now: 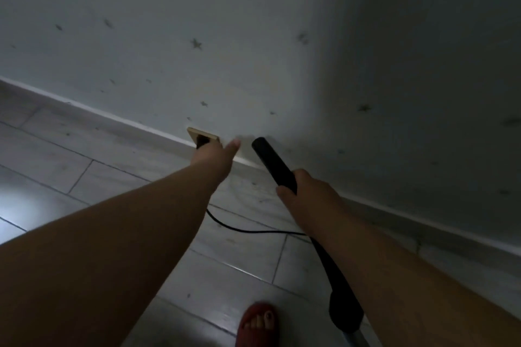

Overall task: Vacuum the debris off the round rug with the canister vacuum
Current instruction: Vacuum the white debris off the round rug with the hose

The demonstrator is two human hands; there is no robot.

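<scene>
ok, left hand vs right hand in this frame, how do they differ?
Reach: the left hand is stretched out to the wall socket; the right hand sits nearer the camera.
Hold: the left hand holds the black plug at the socket, thumb sticking out; the right hand wraps round the vacuum handle.
Shared: both are bare, and both hold black parts of the vacuum.

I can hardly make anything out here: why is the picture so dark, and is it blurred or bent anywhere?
Head view: dim room, one glare patch on the floor tiles at left; the wall falls into shadow at right; the whole frame is soft, the left hand on the plug slightly blurred.
</scene>
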